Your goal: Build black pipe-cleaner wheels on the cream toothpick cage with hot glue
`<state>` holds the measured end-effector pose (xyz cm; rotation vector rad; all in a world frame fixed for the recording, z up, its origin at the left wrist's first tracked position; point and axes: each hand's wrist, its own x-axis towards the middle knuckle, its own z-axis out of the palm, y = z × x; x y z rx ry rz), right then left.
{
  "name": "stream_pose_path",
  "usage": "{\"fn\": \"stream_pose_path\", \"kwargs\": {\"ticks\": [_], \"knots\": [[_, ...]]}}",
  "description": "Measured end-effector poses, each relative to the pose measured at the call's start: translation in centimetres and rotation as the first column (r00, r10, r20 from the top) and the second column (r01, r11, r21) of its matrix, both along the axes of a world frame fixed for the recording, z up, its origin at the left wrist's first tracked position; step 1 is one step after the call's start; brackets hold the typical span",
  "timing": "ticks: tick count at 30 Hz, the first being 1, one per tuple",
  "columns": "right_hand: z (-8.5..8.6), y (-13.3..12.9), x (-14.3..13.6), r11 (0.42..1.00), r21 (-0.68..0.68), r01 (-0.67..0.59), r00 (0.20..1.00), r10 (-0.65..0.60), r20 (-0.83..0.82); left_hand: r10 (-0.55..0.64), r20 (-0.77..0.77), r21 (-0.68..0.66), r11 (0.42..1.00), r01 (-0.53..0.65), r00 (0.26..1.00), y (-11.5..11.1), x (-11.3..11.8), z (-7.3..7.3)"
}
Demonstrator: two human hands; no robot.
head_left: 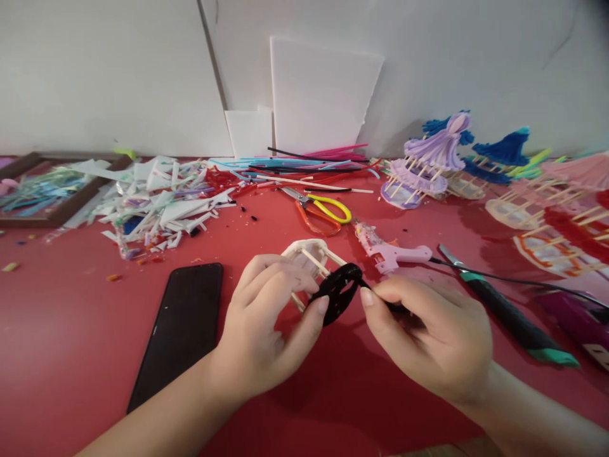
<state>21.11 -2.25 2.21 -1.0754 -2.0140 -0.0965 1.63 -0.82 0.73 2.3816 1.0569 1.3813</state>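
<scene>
A small model with a black fuzzy ring (339, 293) at its near end and pale sticks (314, 261) leading to a cream base (304, 245) is held tilted above the red table. My left hand (271, 317) grips it, with the thumb on the ring's left edge and the fingers behind. At the ring's right side, my right hand (428, 330) pinches a black fuzzy strip (397, 307) that runs from the ring into the palm. Part of the strip is hidden by the fingers.
A phone (183, 330) lies left. Beyond are scissors (323, 211), foam scraps (166, 197) and coloured stems (304, 164). A pink glue gun (392, 252) with its cord and a cutter (509, 311) lie right. Several small colourful models (431, 152) stand at the back right.
</scene>
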Motion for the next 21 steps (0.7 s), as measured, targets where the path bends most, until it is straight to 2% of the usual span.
{"fn": "stream_pose_path", "kwargs": {"ticks": [5, 11, 16, 21], "knots": [[0.27, -0.02, -0.07, 0.997, -0.066, -0.033, 0.999, 0.031, -0.025, 0.024, 0.013, -0.041, 0.999, -0.023, 1.0, 0.01, -0.05, -0.19], [0.21, 0.0, -0.15, 0.993, -0.079, -0.092, 0.996, 0.091, -0.016, 0.027, 0.001, -0.003, 1.0, -0.027, 1.0, 0.07, -0.02, -0.09], [0.07, -0.11, 0.13, 0.989, 0.001, -0.149, 0.987, 0.149, 0.055, 0.03, 0.004, 0.034, 0.999, -0.03, 1.0, 0.18, 0.14, -0.16], [-0.19, -0.21, 0.26, 0.992, 0.06, -0.107, 0.992, 0.102, 0.08, 0.024, -0.015, 0.084, 0.996, -0.023, 1.0, 0.29, 0.24, -0.2]]}}
